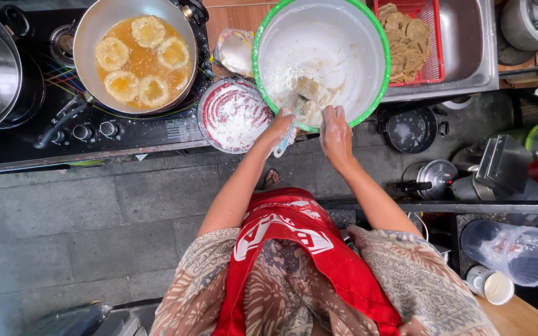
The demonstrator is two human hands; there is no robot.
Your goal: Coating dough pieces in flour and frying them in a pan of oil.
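**Battered hands at the green-rimmed bowl**

A large bowl (322, 56) with a green rim and white, batter-smeared inside is seen at twelve o'clock from the person. Both hands are placed at its near edge. The left hand (279, 129) is closed around a pale utensil (286, 134), whose end is dipped into the batter; the fingers are pressed together round the handle. The right hand (335, 134) is laid on the rim with fingers held together and coated in white batter; whether anything is pinched under them cannot be told. A pale battered piece (309, 88) is seen in the bowl just beyond both hands.

At ten o'clock from the bowl a frying pan (135, 56) is set on a black stove (88, 127), with five round fritters (139, 62) lying in amber oil. Just beside the bowl, at eight o'clock, a round lid (234, 116) dusted with white flour is found, touching the bowl's rim. At two o'clock a red basket (413, 40) of brown fried pieces is stood in a steel sink (468, 50). Dark pots (415, 130) are kept on the floor at four o'clock, and a clear plastic jug (512, 249) further down. A red apron (294, 249) is worn over a patterned dress.
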